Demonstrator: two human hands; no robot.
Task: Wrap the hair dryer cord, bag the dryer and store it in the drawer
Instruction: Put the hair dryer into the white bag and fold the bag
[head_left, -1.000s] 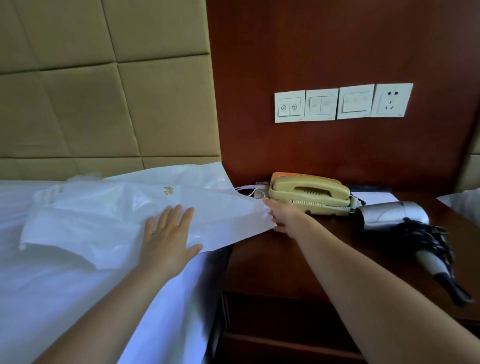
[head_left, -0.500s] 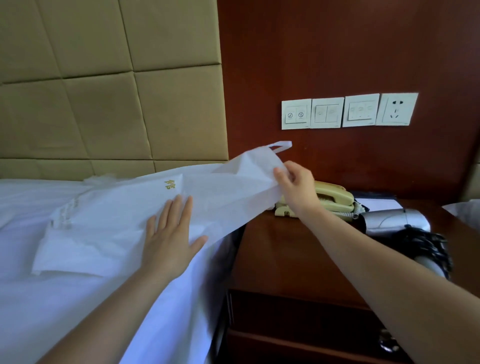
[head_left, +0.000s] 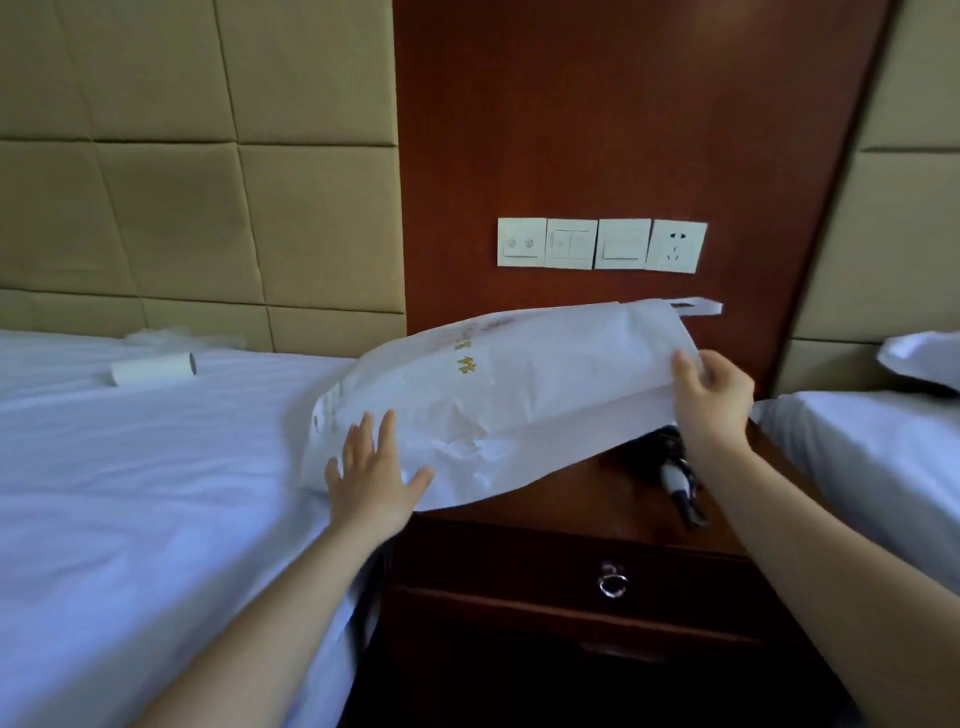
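A white bag (head_left: 498, 400) with gold print stretches from the bed edge out over the dark wooden nightstand (head_left: 566, 499). My right hand (head_left: 711, 395) grips its open end, lifted above the nightstand. My left hand (head_left: 374, 478) lies flat with spread fingers on the bag's lower left part at the bed edge. The hair dryer (head_left: 675, 467) lies on the nightstand under the raised bag; only its handle with the black cord wound round it shows. The drawer (head_left: 571, 577) below is closed, with a metal ring pull (head_left: 613, 581).
A white bed (head_left: 130, 493) fills the left, with a white roll (head_left: 153, 369) near the padded headboard. A second bed (head_left: 872, 457) is at the right. Wall switches and a socket (head_left: 675, 245) sit on the wood panel above the nightstand.
My right hand has carried the bag's open end to the right, over the nightstand; the bag now hides the phone and most of the dryer. My left hand stays pressed on the bag.
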